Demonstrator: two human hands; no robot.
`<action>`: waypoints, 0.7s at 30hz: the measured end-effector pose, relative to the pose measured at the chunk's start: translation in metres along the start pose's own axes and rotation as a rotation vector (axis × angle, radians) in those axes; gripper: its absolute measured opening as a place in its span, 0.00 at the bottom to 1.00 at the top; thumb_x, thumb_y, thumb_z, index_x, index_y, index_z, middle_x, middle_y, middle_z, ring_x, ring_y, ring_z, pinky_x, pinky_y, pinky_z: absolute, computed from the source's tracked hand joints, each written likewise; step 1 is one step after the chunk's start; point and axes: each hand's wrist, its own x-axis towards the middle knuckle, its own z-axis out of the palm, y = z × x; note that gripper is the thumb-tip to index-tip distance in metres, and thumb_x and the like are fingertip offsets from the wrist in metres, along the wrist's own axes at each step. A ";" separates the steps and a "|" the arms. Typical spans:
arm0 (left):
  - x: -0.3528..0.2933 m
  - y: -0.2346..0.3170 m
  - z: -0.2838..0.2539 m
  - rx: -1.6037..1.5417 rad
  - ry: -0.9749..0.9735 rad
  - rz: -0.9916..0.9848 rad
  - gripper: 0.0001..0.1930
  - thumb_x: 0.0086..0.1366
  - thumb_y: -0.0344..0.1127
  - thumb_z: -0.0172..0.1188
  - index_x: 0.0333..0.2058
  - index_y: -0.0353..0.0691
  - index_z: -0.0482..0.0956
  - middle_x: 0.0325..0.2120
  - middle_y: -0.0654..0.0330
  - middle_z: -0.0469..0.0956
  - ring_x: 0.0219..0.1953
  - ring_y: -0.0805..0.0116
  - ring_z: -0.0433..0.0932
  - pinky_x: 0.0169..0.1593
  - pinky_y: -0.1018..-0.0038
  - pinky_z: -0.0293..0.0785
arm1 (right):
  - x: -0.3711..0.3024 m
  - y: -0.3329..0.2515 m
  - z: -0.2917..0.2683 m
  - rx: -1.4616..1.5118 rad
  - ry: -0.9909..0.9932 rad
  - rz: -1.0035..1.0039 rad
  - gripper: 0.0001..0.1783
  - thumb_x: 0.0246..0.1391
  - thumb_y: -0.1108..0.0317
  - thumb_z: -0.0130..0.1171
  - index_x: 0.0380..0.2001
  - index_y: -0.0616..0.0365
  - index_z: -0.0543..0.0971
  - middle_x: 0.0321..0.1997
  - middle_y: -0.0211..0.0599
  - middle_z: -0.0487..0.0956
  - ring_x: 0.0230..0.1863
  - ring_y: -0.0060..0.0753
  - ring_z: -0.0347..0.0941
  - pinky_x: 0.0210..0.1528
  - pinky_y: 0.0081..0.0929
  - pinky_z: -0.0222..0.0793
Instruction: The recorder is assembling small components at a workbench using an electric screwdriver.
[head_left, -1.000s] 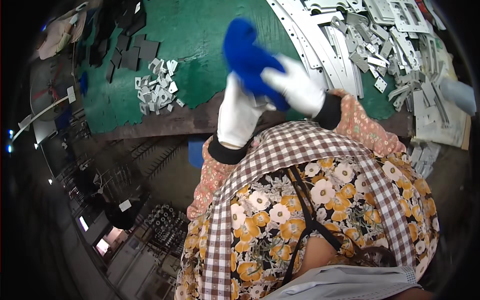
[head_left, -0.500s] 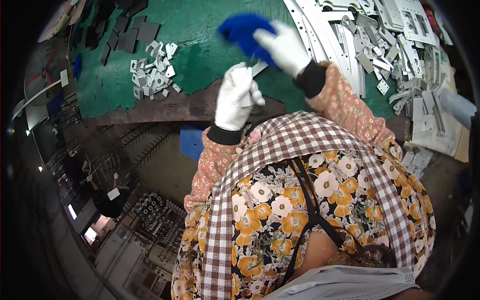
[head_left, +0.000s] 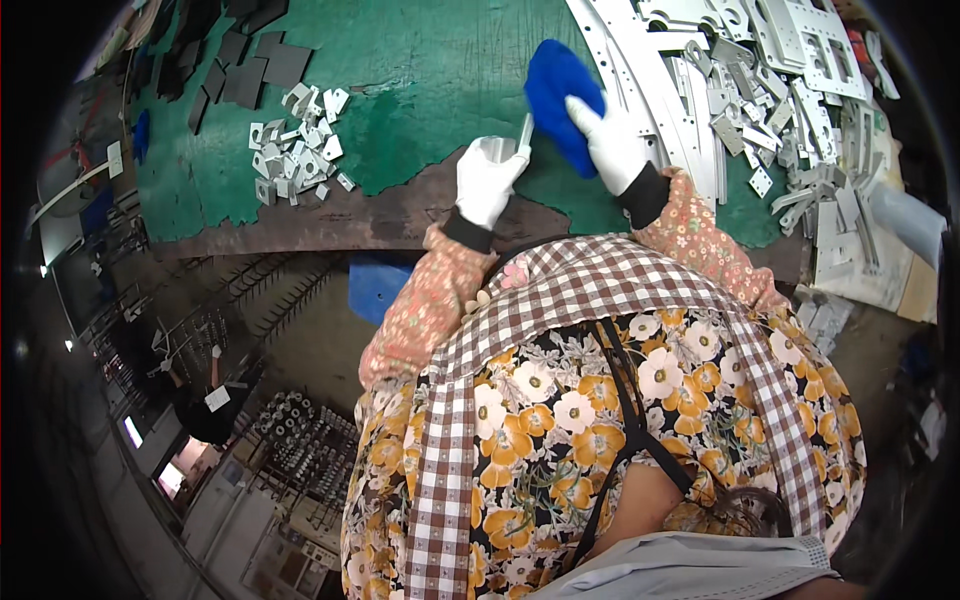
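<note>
My left hand, in a white glove, is closed around a small silver metal bracket. One flat side of the bracket sticks up past the fingertips; the palm side is partly covered by the glove. To its right, my gloved right hand grips a blue cloth, with the thumb lying on top of it. Cloth and bracket are close together but apart. Both hands are above the near part of the green tabletop.
Left of my hands lies a pile of small silver brackets, with dark flat plates beyond it. Long perforated metal strips and heaped metal parts cover the right side. The table's worn brown front edge runs before my body.
The blue cloth, smeared by motion before, has come right and nearer with my right hand, off the bracket. My left hand has turned and the bracket now points upward.
</note>
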 end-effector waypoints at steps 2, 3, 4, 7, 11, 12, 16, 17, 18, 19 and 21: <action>-0.014 0.017 -0.009 -0.894 -0.314 -0.288 0.11 0.61 0.32 0.57 0.42 0.41 0.70 0.26 0.63 0.71 0.21 0.72 0.69 0.23 0.76 0.68 | -0.010 -0.018 0.011 -0.040 -0.203 0.006 0.26 0.52 0.60 0.58 0.49 0.68 0.68 0.45 0.45 0.75 0.46 0.31 0.71 0.50 0.26 0.66; -0.021 0.026 -0.010 -1.055 -0.398 -0.370 0.12 0.62 0.31 0.54 0.44 0.44 0.67 0.26 0.63 0.70 0.21 0.73 0.68 0.23 0.78 0.65 | -0.015 -0.023 0.020 0.046 -0.299 -0.146 0.27 0.51 0.63 0.59 0.51 0.67 0.67 0.46 0.44 0.74 0.47 0.30 0.71 0.51 0.27 0.66; -0.030 0.038 -0.011 -1.171 -0.475 -0.389 0.08 0.64 0.32 0.52 0.42 0.44 0.67 0.27 0.63 0.69 0.22 0.73 0.66 0.24 0.77 0.63 | -0.026 -0.024 0.033 0.283 -0.316 -0.119 0.27 0.49 0.68 0.60 0.52 0.64 0.66 0.47 0.43 0.74 0.48 0.27 0.70 0.52 0.27 0.65; -0.041 0.040 -0.016 -1.417 -0.564 -0.421 0.08 0.64 0.34 0.51 0.42 0.44 0.67 0.30 0.63 0.69 0.25 0.74 0.63 0.26 0.78 0.61 | -0.027 -0.044 0.045 0.171 -0.220 -0.108 0.22 0.48 0.69 0.62 0.47 0.63 0.70 0.42 0.40 0.76 0.43 0.27 0.72 0.47 0.26 0.69; -0.055 0.047 -0.017 -1.476 -0.606 -0.368 0.12 0.65 0.36 0.50 0.45 0.40 0.66 0.35 0.57 0.71 0.24 0.75 0.63 0.26 0.79 0.60 | -0.007 -0.059 0.053 0.118 -0.229 -0.080 0.17 0.53 0.64 0.58 0.43 0.64 0.73 0.31 0.36 0.78 0.28 0.22 0.73 0.33 0.22 0.71; -0.058 0.051 -0.016 -1.487 -0.604 -0.362 0.13 0.65 0.36 0.50 0.46 0.39 0.65 0.37 0.55 0.71 0.23 0.76 0.63 0.26 0.78 0.60 | -0.004 -0.067 0.049 0.225 -0.346 0.020 0.18 0.55 0.62 0.57 0.43 0.64 0.74 0.29 0.36 0.78 0.26 0.22 0.73 0.31 0.22 0.71; -0.059 0.065 -0.017 -1.593 -0.712 -0.267 0.17 0.66 0.38 0.48 0.49 0.35 0.64 0.38 0.53 0.71 0.22 0.77 0.63 0.25 0.79 0.61 | 0.015 -0.081 0.011 0.414 -0.423 0.184 0.23 0.57 0.55 0.54 0.46 0.65 0.72 0.38 0.40 0.78 0.34 0.30 0.76 0.38 0.23 0.70; -0.059 0.066 -0.020 -1.628 -0.725 -0.279 0.17 0.66 0.38 0.48 0.49 0.36 0.64 0.39 0.54 0.71 0.24 0.75 0.65 0.26 0.78 0.62 | 0.000 -0.098 0.011 0.313 -0.435 0.137 0.25 0.58 0.54 0.52 0.49 0.65 0.70 0.45 0.40 0.76 0.44 0.30 0.75 0.46 0.25 0.69; -0.060 0.063 -0.023 -1.627 -0.713 -0.272 0.17 0.66 0.38 0.48 0.49 0.36 0.64 0.39 0.54 0.71 0.24 0.75 0.65 0.26 0.78 0.62 | -0.012 -0.106 0.012 0.191 -0.469 0.046 0.26 0.55 0.57 0.55 0.51 0.64 0.69 0.49 0.41 0.74 0.51 0.34 0.71 0.50 0.26 0.68; -0.060 0.059 -0.023 -1.684 -0.661 -0.340 0.17 0.65 0.38 0.48 0.50 0.37 0.64 0.40 0.55 0.71 0.26 0.73 0.66 0.27 0.77 0.63 | -0.026 -0.102 0.016 -0.005 -0.472 -0.119 0.26 0.52 0.59 0.59 0.50 0.63 0.70 0.50 0.40 0.74 0.53 0.35 0.70 0.52 0.27 0.66; -0.062 0.058 -0.017 -1.014 -0.368 -0.139 0.15 0.64 0.37 0.49 0.47 0.40 0.66 0.39 0.58 0.72 0.31 0.69 0.67 0.31 0.74 0.63 | -0.043 -0.087 0.031 -0.482 -0.456 -0.581 0.27 0.42 0.65 0.67 0.47 0.60 0.73 0.52 0.39 0.72 0.53 0.35 0.68 0.55 0.30 0.63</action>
